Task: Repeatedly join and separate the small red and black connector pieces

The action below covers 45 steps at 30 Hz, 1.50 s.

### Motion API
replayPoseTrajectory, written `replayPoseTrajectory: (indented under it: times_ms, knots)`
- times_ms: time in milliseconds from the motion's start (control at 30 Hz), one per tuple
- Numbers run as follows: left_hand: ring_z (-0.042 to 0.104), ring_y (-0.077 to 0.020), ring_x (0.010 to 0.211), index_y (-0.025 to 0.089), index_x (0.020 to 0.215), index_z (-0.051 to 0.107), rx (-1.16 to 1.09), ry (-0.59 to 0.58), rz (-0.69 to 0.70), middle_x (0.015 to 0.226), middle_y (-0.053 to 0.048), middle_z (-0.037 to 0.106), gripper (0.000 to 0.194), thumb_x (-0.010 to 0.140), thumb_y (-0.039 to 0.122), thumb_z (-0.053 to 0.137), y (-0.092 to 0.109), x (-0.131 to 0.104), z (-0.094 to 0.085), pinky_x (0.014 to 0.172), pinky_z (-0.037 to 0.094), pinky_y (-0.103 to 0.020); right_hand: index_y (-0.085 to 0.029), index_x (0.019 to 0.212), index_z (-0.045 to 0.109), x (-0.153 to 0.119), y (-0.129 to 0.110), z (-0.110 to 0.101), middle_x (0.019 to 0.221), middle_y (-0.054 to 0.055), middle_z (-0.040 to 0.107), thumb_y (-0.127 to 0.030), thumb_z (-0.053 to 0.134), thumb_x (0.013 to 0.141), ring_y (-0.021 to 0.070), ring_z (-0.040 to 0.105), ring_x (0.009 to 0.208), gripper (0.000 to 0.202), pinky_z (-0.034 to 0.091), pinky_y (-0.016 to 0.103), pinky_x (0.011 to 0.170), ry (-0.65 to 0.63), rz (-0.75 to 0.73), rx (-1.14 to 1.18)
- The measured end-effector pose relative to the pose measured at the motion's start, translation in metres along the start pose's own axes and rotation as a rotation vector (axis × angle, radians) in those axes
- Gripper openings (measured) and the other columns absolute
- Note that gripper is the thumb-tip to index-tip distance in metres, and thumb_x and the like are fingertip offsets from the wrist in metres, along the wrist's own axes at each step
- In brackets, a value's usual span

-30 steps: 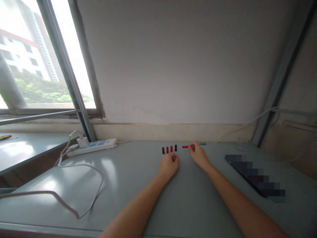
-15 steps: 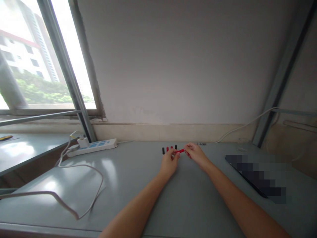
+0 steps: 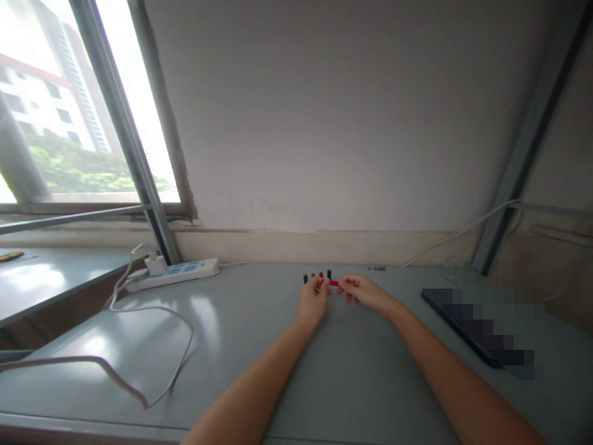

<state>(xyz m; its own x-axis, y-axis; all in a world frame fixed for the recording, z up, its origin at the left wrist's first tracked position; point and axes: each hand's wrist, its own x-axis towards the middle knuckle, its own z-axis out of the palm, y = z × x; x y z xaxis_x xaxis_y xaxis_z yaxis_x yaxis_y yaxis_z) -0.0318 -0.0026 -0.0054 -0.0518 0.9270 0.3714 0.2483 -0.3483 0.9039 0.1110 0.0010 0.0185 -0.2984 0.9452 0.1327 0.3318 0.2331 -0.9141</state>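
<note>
Between my two hands, a small red cylinder lies roughly level above the grey table. My left hand pinches its left end, and the fingertips of my right hand close on its right end. What sort of piece it is, I cannot tell. Just behind my left hand, several small cylinders stand upright in a row: a black cylinder at the left, a red cylinder in the middle and a black cylinder at the right. My left fingers partly hide the row.
Several tiny metallic pieces lie near the wall. A white power strip with a plug and a looping cable is at the left. On the right rests a dark flat object, blurred by pixelation. Metal posts rise at both sides.
My right hand has dropped slightly and its lower fingers have loosened from their curl. The red cylinder has shifted a little left and turned more level. My left hand has moved slightly left.
</note>
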Motion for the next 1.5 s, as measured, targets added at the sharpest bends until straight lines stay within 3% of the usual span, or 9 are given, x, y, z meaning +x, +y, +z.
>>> replayPoseTrajectory:
  times_ms: [167, 333, 533, 700, 900, 1067, 1500]
  knots:
    - [0.042, -0.0066, 0.039, 0.014, 0.067, 0.052, -0.032, 0.003, 0.004, 0.055, 0.001, 0.055, 0.02, 0.076, 0.03, 0.044, 0.0, 0.0, 0.001, 0.043, 0.035, -0.02, -0.016, 0.065, 0.054, 0.004, 0.008, 0.0, 0.062, 0.001, 0.057, -0.051, 0.054, 0.066, 0.0091, 0.046, 0.051, 0.035, 0.036, 0.023, 0.051, -0.046, -0.067, -0.016]
    - [0.042, -0.0059, 0.038, 0.015, 0.064, 0.05, -0.017, 0.025, 0.017, 0.056, 0.001, 0.055, 0.024, 0.077, 0.033, 0.042, 0.0, 0.001, -0.001, 0.043, 0.034, -0.02, -0.017, 0.064, 0.051, 0.004, 0.006, 0.003, 0.058, -0.002, 0.054, -0.037, 0.061, 0.062, 0.0085, 0.045, 0.052, 0.023, 0.036, 0.022, 0.052, -0.054, -0.054, -0.028]
    - [0.041, -0.0056, 0.037, 0.014, 0.068, 0.049, -0.021, 0.068, 0.002, 0.056, 0.0, 0.055, 0.026, 0.08, 0.035, 0.039, 0.001, 0.002, -0.005, 0.042, 0.034, -0.019, -0.018, 0.06, 0.049, 0.002, 0.01, 0.004, 0.055, -0.004, 0.051, -0.014, 0.058, 0.062, 0.0096, 0.045, 0.053, 0.01, 0.034, 0.022, 0.054, 0.114, -0.091, -0.352]
    - [0.043, -0.0065, 0.04, 0.014, 0.072, 0.052, 0.056, 0.027, 0.022, 0.059, -0.001, 0.057, 0.025, 0.08, 0.034, 0.039, -0.003, 0.002, -0.004, 0.043, 0.034, -0.019, -0.017, 0.06, 0.051, 0.002, 0.01, -0.003, 0.062, -0.001, 0.054, -0.012, 0.056, 0.063, 0.0113, 0.048, 0.059, 0.008, 0.036, 0.024, 0.059, 0.199, -0.097, -0.44]
    - [0.05, -0.01, 0.05, 0.013, 0.074, 0.059, 0.2, -0.149, 0.131, 0.065, -0.004, 0.062, 0.026, 0.079, 0.031, 0.041, -0.006, -0.003, -0.001, 0.051, 0.036, -0.021, -0.017, 0.068, 0.056, 0.002, 0.004, -0.005, 0.059, -0.003, 0.053, -0.024, 0.056, 0.067, 0.0103, 0.046, 0.056, 0.007, 0.036, 0.023, 0.056, 0.056, -0.151, -0.222]
    - [0.053, -0.0123, 0.054, 0.015, 0.081, 0.064, 0.366, -0.206, 0.199, 0.065, -0.003, 0.064, 0.027, 0.08, 0.028, 0.041, -0.001, -0.006, -0.004, 0.053, 0.035, -0.021, -0.016, 0.065, 0.054, 0.001, 0.006, 0.001, 0.06, -0.002, 0.056, -0.029, 0.061, 0.063, 0.0097, 0.049, 0.057, 0.015, 0.038, 0.023, 0.057, -0.08, -0.099, -0.063]
    - [0.058, -0.0166, 0.069, 0.022, 0.086, 0.068, 0.456, -0.265, 0.268, 0.079, -0.004, 0.068, 0.029, 0.081, 0.031, 0.041, 0.002, -0.009, -0.008, 0.066, 0.04, -0.024, -0.016, 0.059, 0.056, 0.002, 0.012, 0.006, 0.053, -0.003, 0.056, -0.024, 0.058, 0.063, 0.0094, 0.047, 0.051, 0.009, 0.035, 0.021, 0.048, -0.069, -0.16, -0.265]
